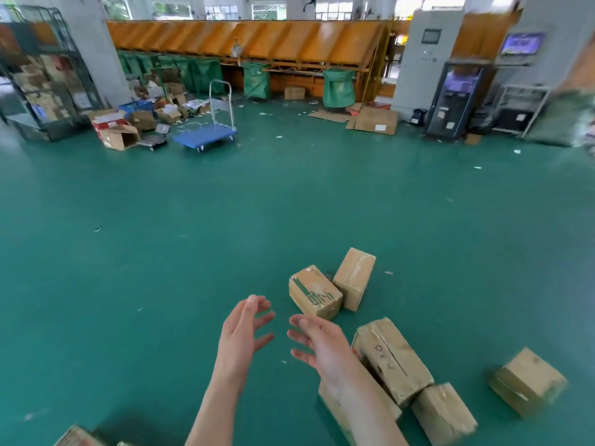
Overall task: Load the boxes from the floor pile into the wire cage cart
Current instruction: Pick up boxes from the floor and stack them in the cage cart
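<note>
Through the head camera, we hold both hands out over the green floor (161,252). Our left hand (244,329) and right hand (318,346) face each other, apart, fingers spread and loose, gripping nothing. Scattered on the floor just ahead and to our right lies the load. A printed box (314,292) with green marks sits just past our right fingertips, with a plain box (354,278) just beside it on the far side. A long box (391,360) lies beside our right wrist, a small box (442,412) sits at its near end, and a blurred box (528,379) lies apart to the right. The cage cart (72,59) stands far off at the upper left, well apart from these, with cartons (35,82) inside. A blue trolley (206,133) stands to its right, before orange chutes (257,40).
</note>
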Demonstrator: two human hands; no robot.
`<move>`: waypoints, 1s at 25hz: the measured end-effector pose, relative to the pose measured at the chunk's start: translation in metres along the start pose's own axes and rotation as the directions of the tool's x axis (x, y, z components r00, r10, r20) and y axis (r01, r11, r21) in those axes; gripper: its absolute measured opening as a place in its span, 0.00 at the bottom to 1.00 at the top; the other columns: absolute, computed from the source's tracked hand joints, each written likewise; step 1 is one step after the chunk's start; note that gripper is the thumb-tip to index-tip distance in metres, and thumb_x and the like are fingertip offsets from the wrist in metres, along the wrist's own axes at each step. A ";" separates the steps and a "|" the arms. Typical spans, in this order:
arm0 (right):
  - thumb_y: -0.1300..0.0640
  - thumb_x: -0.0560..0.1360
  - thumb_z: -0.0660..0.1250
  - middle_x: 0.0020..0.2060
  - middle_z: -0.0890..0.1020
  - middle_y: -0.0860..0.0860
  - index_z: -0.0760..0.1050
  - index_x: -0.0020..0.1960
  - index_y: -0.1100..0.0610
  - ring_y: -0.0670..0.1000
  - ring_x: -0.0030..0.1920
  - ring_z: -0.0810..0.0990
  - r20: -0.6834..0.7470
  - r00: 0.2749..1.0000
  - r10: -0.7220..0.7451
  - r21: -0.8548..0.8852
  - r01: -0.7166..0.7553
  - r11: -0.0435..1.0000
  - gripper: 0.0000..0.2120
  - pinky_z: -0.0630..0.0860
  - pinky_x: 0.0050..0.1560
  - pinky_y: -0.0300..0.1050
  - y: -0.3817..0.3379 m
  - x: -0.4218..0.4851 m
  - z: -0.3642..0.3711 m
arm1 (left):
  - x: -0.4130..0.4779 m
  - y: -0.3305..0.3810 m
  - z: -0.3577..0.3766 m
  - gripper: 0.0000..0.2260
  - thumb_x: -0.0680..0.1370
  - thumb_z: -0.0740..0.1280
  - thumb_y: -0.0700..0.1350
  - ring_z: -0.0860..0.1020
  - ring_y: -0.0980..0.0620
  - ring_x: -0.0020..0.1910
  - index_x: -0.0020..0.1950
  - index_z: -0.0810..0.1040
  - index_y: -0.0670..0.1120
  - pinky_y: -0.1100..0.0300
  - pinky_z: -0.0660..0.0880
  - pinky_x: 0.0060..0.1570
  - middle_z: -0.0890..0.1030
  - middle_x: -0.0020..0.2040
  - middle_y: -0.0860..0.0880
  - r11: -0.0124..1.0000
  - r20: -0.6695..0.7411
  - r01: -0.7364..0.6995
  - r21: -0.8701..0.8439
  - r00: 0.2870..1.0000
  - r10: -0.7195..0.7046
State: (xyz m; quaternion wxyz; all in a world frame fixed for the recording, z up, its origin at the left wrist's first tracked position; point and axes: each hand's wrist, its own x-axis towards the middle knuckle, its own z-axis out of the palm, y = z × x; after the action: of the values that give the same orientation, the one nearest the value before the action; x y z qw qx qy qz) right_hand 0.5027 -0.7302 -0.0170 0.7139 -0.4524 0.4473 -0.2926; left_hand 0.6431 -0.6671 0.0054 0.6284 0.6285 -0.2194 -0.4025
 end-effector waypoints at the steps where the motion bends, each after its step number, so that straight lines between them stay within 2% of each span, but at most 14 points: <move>1: 0.54 0.82 0.64 0.57 0.84 0.48 0.82 0.57 0.55 0.48 0.56 0.84 -0.029 1.000 0.009 -0.001 -0.009 1.000 0.10 0.83 0.56 0.52 0.001 0.000 -0.002 | 0.005 0.000 0.002 0.15 0.85 0.59 0.53 0.84 0.54 0.54 0.59 0.81 0.47 0.44 0.81 0.57 0.84 0.57 0.50 1.000 0.017 0.014 0.006 1.000 -0.014; 8: 0.55 0.82 0.64 0.54 0.86 0.49 0.83 0.56 0.55 0.48 0.55 0.84 -0.205 0.979 -0.014 0.014 0.017 1.000 0.10 0.82 0.57 0.54 -0.011 0.019 -0.020 | 0.040 0.008 0.023 0.15 0.85 0.59 0.53 0.84 0.54 0.54 0.58 0.81 0.47 0.46 0.81 0.56 0.85 0.56 0.51 1.000 0.146 0.027 0.011 0.989 -0.029; 14: 0.57 0.82 0.65 0.53 0.86 0.49 0.82 0.56 0.56 0.50 0.55 0.84 -0.283 0.957 0.068 0.061 -0.053 0.997 0.08 0.83 0.56 0.54 -0.003 0.059 -0.029 | 0.084 -0.003 0.025 0.15 0.85 0.59 0.53 0.84 0.53 0.54 0.58 0.82 0.47 0.43 0.80 0.58 0.84 0.56 0.50 0.996 0.127 0.084 0.042 0.988 -0.089; 18: 0.57 0.81 0.65 0.54 0.85 0.49 0.83 0.55 0.56 0.50 0.55 0.85 -0.252 0.961 0.117 0.091 -0.097 0.991 0.08 0.82 0.57 0.55 -0.008 0.111 -0.018 | 0.125 0.003 0.015 0.14 0.85 0.59 0.53 0.84 0.54 0.55 0.58 0.82 0.49 0.42 0.80 0.59 0.84 0.57 0.52 0.992 0.085 0.077 0.102 0.993 -0.086; 25: 0.57 0.81 0.65 0.55 0.85 0.50 0.82 0.56 0.57 0.51 0.54 0.85 -0.077 0.992 0.096 0.122 -0.086 0.989 0.09 0.82 0.58 0.56 -0.056 0.232 0.008 | 0.237 0.045 0.021 0.15 0.85 0.59 0.53 0.84 0.51 0.55 0.57 0.82 0.47 0.41 0.80 0.58 0.85 0.56 0.49 0.992 -0.039 0.045 0.114 0.998 -0.040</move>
State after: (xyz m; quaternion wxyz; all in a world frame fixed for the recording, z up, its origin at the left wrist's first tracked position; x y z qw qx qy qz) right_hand 0.6091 -0.9413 -0.0514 0.7330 -0.3757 0.4785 -0.3043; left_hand 0.7741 -0.8704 -0.0034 0.5863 0.6754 -0.2174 -0.3910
